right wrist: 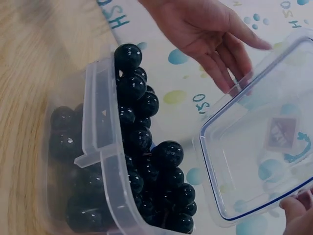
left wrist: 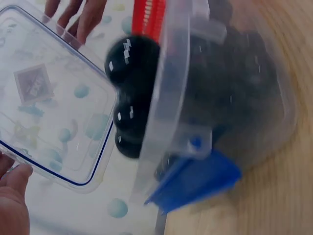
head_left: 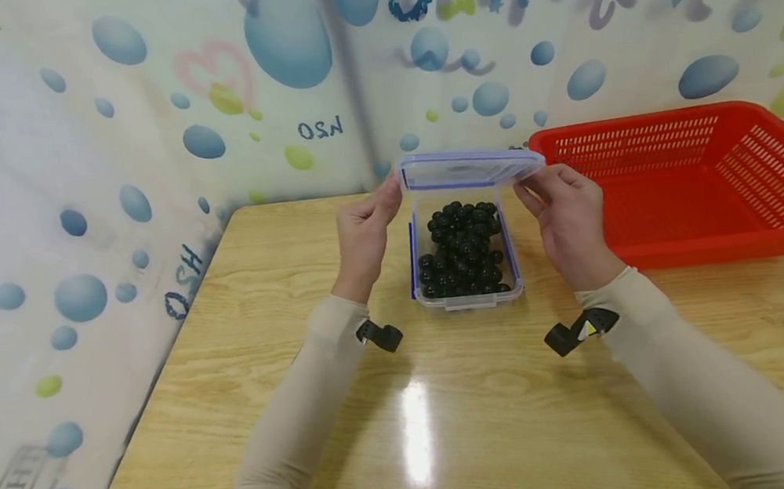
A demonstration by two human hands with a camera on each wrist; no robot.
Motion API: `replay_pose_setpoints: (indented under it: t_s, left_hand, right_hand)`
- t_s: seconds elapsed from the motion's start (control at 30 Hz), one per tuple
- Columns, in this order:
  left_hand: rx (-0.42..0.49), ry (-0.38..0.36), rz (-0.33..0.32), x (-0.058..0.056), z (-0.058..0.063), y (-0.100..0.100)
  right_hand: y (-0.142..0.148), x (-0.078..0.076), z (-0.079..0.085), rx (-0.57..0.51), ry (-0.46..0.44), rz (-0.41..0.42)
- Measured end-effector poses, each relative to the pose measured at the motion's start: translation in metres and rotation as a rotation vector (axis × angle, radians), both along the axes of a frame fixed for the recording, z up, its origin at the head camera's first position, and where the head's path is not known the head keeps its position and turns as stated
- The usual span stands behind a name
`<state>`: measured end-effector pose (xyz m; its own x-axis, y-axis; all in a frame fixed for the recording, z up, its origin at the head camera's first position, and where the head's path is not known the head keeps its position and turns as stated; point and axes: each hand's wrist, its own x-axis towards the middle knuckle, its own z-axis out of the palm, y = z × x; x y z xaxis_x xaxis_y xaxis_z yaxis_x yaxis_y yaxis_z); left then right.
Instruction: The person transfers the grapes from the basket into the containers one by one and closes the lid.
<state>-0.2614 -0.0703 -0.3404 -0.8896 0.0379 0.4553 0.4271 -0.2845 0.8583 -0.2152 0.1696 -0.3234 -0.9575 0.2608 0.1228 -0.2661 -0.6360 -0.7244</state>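
A clear lid (head_left: 473,167) with a blue seal is held tilted above the back of a clear plastic box (head_left: 471,300). My left hand (head_left: 366,231) pinches the lid's left edge, thumb on one side and fingers behind. On the opposite edge my right hand (head_left: 566,216) grips it between thumb and fingers. Dark, glossy grapes (head_left: 463,249) fill the box, some heaped above its rim in the right wrist view. A blue latch (left wrist: 195,183) hangs outward from the box's side in the left wrist view.
To the right of the box stands a red plastic basket (head_left: 676,252) with slotted walls. Everything rests on a wooden table (head_left: 283,286). A patterned cloth (head_left: 137,104) with blue spots hangs behind the table and along its left side.
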Motion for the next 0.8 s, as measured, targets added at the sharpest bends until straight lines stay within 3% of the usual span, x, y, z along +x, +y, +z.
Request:
replay_pose_setpoints:
  t_s: [0.13, 0.3, 0.43, 0.57, 0.67, 0.8]
  left_hand:
    - [0.154, -0.084, -0.047, 0.006, 0.002, 0.005]
    - [0.144, -0.117, -0.087, 0.01, 0.0, 0.004]
    - [0.072, -0.195, -0.145, 0.011, -0.009, -0.003]
    - [-0.072, -0.232, -0.185, 0.012, -0.023, -0.01]
    - [-0.183, -0.237, -0.186, 0.012, -0.033, -0.012]
    - [-0.28, -0.245, -0.174, 0.013, -0.044, -0.013]
  right_hand:
    - [0.002, 0.0, 0.0, -0.003, 0.017, 0.037]
    - [0.004, 0.002, -0.003, 0.07, -0.05, 0.078]
    - [0.004, 0.003, -0.009, 0.229, -0.157, 0.103]
    - [0.001, 0.006, -0.017, 0.511, -0.267, 0.072]
    - [-0.002, 0.008, -0.025, 0.695, -0.318, 0.048]
    - [-0.005, 0.009, -0.034, 0.85, -0.334, 0.033]
